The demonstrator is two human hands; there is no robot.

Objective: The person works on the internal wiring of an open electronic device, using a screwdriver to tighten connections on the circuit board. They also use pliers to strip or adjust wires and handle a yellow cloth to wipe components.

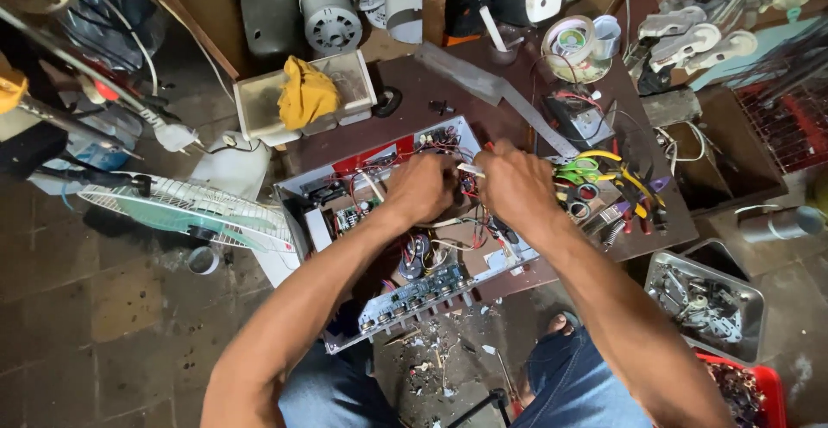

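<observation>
The left hand (420, 188) is curling shut over wires inside the open metal box (414, 229). The right hand (516, 188) is pinching a small white piece (471, 170). The box is sitting on the table (483, 104).

Open chassis (345, 212) on table (448, 100); pliers (634, 191) right; tray (259, 104) behind.

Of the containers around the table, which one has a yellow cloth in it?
The pale plastic tray on the table's far left corner, yellow cloth bunched inside. The metal tray and red bin at lower right hold small metal parts instead.
</observation>
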